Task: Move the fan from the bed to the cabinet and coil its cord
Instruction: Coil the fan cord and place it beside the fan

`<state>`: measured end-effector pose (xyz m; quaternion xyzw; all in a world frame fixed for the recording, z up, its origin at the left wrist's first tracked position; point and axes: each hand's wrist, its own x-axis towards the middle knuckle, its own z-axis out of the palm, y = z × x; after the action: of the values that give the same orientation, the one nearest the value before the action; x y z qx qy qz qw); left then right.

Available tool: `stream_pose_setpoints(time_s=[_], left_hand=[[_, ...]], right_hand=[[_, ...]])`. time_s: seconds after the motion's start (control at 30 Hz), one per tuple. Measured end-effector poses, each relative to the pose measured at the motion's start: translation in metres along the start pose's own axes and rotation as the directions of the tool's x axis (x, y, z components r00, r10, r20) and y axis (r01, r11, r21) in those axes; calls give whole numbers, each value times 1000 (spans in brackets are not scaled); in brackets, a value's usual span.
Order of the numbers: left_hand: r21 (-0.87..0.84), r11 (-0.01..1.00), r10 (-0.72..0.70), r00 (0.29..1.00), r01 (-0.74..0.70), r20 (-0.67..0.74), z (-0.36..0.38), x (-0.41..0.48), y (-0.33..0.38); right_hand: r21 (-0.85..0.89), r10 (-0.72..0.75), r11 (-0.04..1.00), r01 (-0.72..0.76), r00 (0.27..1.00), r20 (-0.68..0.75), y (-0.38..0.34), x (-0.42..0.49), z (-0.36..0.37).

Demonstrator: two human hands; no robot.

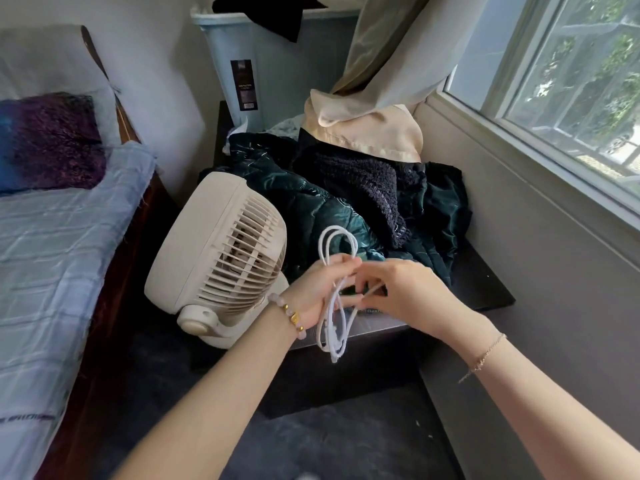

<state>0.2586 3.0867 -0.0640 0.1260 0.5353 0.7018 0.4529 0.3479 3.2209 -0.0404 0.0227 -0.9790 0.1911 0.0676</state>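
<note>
A window [571,84] fills the upper right. Left of it hangs a beige curtain [381,53], above a heap of dark green fabric [311,202]. Farther left, a pale blue bin [277,71] and a purple pillow [55,143].

Cream fan [221,258]: upright on dark cabinet [485,289], beside heaped dark clothes [363,202]. White cord [334,306]: looped, pinched by left hand [320,289] and right hand [405,292]. Bed [52,254]: at left.
</note>
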Motion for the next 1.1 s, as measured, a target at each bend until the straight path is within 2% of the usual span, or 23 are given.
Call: stream_pose_setpoints(time_s=[0.07,0.2,0.27,0.33,0.4,0.47,0.57,0.63,0.73,0.8,0.87,0.93,1.1], left_hand=[[43,999,-25,999,24,44,5,-2,-6],[134,988,-92,989,76,117,12,-9,-12],[162,982,-124,976,95,177,9,-13,-12],[180,976,-162,965,125,207,1,-18,-11],[83,988,-147,963,131,225,-8,-22,-8],[-149,986,-36,963,79,268,-15,-24,-4],[-461,887,173,948,-32,266,-16,-21,-3],[-513,855,202,959,-74,198,-12,-15,-8],[-392,912,121,992,-122,-26,-6,-3,-20],[-253,958,101,984,-136,-147,-5,2,-29],[-132,981,116,978,-140,-175,-5,3,-34],[-28,989,143,980,-148,-141,-5,2,-36],[261,930,230,964,-259,136,-7,-3,-26]], right_hand=[[12,3,1000,-2,998,-62,-2,1,-4],[99,18,995,-14,999,-40,6,3,-13],[278,46,960,-43,999,-5,17,2,-13],[465,94,881,-84,996,2,31,-2,-12],[621,158,773,-132,987,14,46,-7,-13],[741,182,657,-136,983,19,57,-13,-11],[776,227,615,-139,974,-5,57,-17,-2],[802,342,579,-148,937,-74,46,-15,9],[834,486,537,-124,854,-186,23,-11,19],[834,499,540,-109,840,-214,10,-8,24],[831,485,548,-101,848,-216,-2,-5,27],[799,465,592,-111,856,-226,-12,-3,30],[712,433,680,-173,879,-199,-18,-1,32]])
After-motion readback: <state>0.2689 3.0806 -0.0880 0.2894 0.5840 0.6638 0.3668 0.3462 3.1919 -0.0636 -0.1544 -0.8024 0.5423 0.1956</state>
